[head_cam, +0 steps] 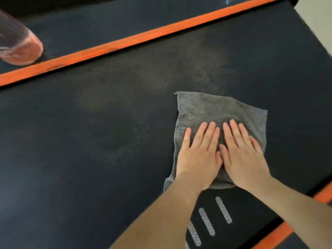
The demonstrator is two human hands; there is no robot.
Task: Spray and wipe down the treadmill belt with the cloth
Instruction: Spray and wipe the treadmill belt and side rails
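Both hands lie flat, side by side, on a grey cloth (221, 112) spread on the treadmill belt (89, 168), right of the middle of the view. The left hand (197, 157) presses on the cloth's left half with its fingers straight and close together, pointing away from the person. The right hand (246, 157) presses on the right half in the same way, fingers straight and slightly fanned. The two thumbs meet or nearly meet between the hands. Neither hand curls round the fabric; the palms simply bear down on it. The cloth is rumpled, with its far edge free beyond the fingertips and its near edge tucked under the wrists.

The belt is dark and finely textured. Paler, dull patches (161, 74) spread across it to the left of the cloth and beyond it. Near the person, under the forearms, a row of short white slanted marks (206, 221) shows on the belt.

An orange stripe (143, 35) runs along the far edge of the belt, from lower left to upper right, with a dark side rail (89, 24) beyond it. On that rail at the far left stands a clear bottle (19, 45) with pinkish liquid at its base, blurred and cut off by the frame. A second orange stripe (287, 229) borders the belt at the near right.
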